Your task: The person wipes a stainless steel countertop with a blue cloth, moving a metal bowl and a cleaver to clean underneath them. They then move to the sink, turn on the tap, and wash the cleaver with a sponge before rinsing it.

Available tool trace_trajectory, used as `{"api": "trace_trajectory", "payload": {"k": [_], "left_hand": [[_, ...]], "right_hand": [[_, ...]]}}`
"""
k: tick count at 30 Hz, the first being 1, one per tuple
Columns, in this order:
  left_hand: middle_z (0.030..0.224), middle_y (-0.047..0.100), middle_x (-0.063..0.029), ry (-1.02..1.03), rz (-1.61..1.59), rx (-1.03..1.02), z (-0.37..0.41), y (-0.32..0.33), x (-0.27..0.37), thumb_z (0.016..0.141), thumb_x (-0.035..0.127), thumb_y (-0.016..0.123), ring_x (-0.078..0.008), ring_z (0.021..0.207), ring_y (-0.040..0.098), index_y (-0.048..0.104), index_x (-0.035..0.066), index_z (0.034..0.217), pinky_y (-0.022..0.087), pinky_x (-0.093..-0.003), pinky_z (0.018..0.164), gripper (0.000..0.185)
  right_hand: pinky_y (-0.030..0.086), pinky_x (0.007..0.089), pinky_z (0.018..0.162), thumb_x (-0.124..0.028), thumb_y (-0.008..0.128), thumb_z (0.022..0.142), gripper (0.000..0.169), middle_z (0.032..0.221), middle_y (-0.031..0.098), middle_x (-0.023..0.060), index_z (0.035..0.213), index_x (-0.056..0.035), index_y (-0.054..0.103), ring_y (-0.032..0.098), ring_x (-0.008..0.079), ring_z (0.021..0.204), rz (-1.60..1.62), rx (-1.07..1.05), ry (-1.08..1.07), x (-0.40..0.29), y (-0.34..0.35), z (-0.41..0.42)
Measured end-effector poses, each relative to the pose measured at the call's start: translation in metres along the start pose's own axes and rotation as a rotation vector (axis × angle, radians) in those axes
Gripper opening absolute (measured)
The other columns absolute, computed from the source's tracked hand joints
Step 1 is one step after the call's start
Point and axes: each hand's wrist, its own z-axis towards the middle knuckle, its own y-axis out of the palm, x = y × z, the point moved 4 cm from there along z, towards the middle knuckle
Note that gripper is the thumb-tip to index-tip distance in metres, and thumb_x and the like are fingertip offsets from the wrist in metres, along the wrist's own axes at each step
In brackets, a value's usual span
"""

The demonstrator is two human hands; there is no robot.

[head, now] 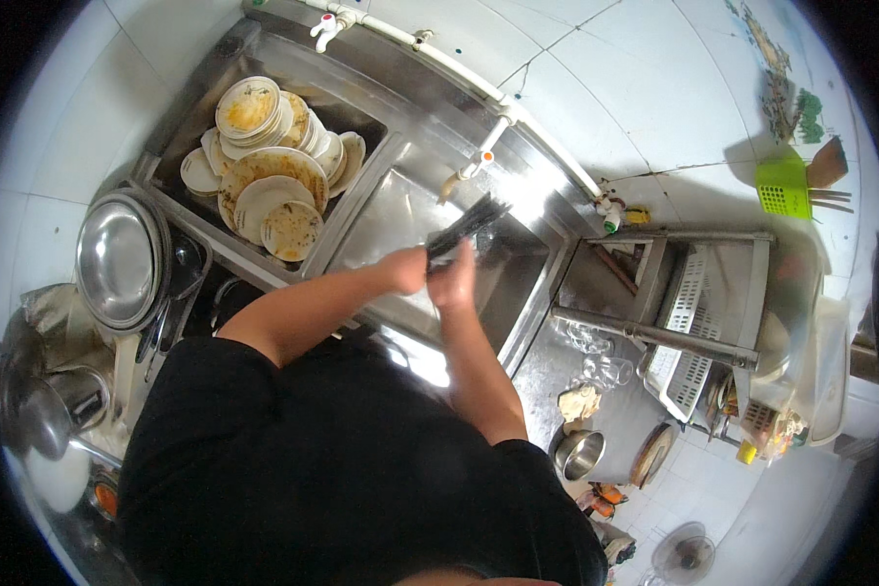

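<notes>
Both my hands are over the right basin of a stainless steel sink (pixel 513 293). Between them is a bundle of thin black sticks, likely chopsticks (pixel 469 225), slanting up to the right. My left hand (pixel 409 269) closes on the bundle's near end. Beside it, my right hand (pixel 453 278) cups the same end, thumb raised along the sticks. Motion blurs the hands and hides the finger detail. Just beyond the bundle, a tap (pixel 460 176) with an orange-marked handle points down into the basin.
Food-stained plates (pixel 271 194) are piled in the left basin. Nested metal bowls (pixel 119 260) stand left of the sink. To the right, a metal rack (pixel 659 337) holds a white plastic basket (pixel 677 366), with glasses (pixel 604 370) nearby. A green utensil holder (pixel 784 189) hangs on the tiled wall.
</notes>
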Motion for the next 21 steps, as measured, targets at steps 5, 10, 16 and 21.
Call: {"api": "trace_trajectory", "payload": {"k": [5,10,16,21], "left_hand": [[0.092,0.068,-0.0261,0.163,0.363,0.142,-0.011,0.032,-0.013,0.088,0.011,0.056,-0.0411,0.082,0.069,0.056,-0.005,0.105,0.054,-0.0502,0.072,0.023],[0.090,0.067,-0.0268,0.197,0.320,0.230,-0.005,0.012,0.008,0.083,0.002,0.053,-0.0431,0.088,0.067,0.052,-0.005,0.101,0.053,-0.0521,0.075,0.020],[0.088,0.067,-0.0234,0.009,0.072,0.011,-0.032,0.017,-0.022,0.082,0.006,0.062,-0.0383,0.085,0.068,0.052,-0.004,0.109,0.053,-0.0475,0.074,0.031],[0.083,0.066,-0.0123,-0.323,-1.064,-0.518,-0.025,0.028,-0.020,0.082,0.008,0.070,-0.0210,0.064,0.067,0.052,0.000,0.114,0.051,-0.0326,0.051,0.038]], "right_hand": [[0.050,0.0379,0.063,-0.032,0.058,0.099,0.028,0.079,0.055,0.0062,0.094,-0.0049,0.059,0.055,0.0213,0.067,-0.378,0.264,-0.180,-0.065,-0.011,0.043],[0.051,0.0407,0.068,-0.030,0.061,0.098,0.028,0.089,0.058,0.0083,0.103,-0.0029,0.057,0.058,0.0215,0.079,-0.925,0.215,-0.351,-0.045,-0.058,0.057],[0.053,0.0496,0.061,-0.035,0.066,0.095,0.030,0.078,0.056,0.0067,0.103,-0.0071,0.056,0.057,0.0251,0.061,-0.142,0.166,-0.094,-0.064,-0.002,0.042],[0.054,0.0474,0.067,-0.043,0.054,0.100,0.038,0.087,0.059,0.0080,0.110,-0.0059,0.057,0.060,0.0257,0.072,-0.168,0.183,-0.222,-0.085,0.008,0.054]]}}
